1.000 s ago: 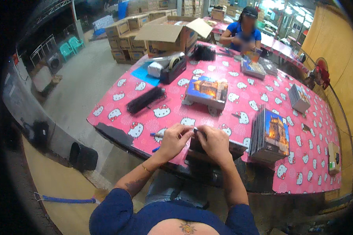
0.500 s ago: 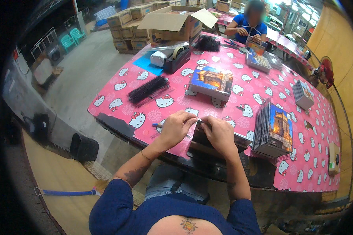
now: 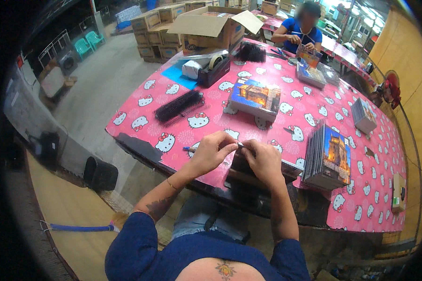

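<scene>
My left hand (image 3: 211, 152) and my right hand (image 3: 262, 159) meet near the table's front edge, fingertips pinched close together. Between them is a thin, small dark edge, too small to name. A dark flat item (image 3: 244, 167) lies under my right hand and is mostly covered by it. Just left of my left hand lies a blue pen-like thing (image 3: 190, 149). To the right of my right hand stands a stack of wire-bound booklets (image 3: 336, 157) with a lit tower on the cover. Beyond my hands lies another pile of picture booklets (image 3: 255, 96).
Black binding wires (image 3: 178, 107) lie on the pink patterned table (image 3: 126, 110), left of the booklets. Behind them are a tape dispenser (image 3: 214, 70) and an open carton (image 3: 208, 40). A co-worker (image 3: 300, 33) sits across, handling a booklet. A smaller booklet stack (image 3: 363, 115) stands at right.
My left thumb and fingers have shifted slightly at the pinch, and a small dark edge shows between my hands. The rest of the table looks the same.
</scene>
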`<act>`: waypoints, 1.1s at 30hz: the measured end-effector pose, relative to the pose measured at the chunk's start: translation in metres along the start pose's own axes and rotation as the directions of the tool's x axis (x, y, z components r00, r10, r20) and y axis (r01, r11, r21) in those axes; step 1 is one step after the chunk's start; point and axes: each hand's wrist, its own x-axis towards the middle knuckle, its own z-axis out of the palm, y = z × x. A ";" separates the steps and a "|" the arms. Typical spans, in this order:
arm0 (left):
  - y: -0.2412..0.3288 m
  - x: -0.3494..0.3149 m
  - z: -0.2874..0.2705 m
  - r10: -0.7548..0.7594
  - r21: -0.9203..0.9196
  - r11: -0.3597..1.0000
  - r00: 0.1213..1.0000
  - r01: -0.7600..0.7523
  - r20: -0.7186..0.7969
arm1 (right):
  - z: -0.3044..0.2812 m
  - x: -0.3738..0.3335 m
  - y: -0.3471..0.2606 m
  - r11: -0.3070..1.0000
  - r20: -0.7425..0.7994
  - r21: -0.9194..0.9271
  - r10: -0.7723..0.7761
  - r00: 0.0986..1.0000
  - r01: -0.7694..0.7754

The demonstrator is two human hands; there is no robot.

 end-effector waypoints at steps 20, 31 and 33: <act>0.003 -0.012 0.019 0.097 0.155 0.986 0.978 -0.068 -0.186 | -0.003 0.001 -0.003 1.000 0.012 0.002 0.000 1.000 0.000; 0.001 0.004 0.000 0.147 0.191 0.971 0.989 -0.143 -0.008 | -0.004 0.000 -0.002 0.999 0.026 0.029 -0.035 0.999 0.034; 0.001 0.005 -0.002 0.163 0.194 0.967 0.987 -0.162 0.011 | -0.004 0.000 -0.001 0.999 0.028 0.026 -0.036 0.999 0.035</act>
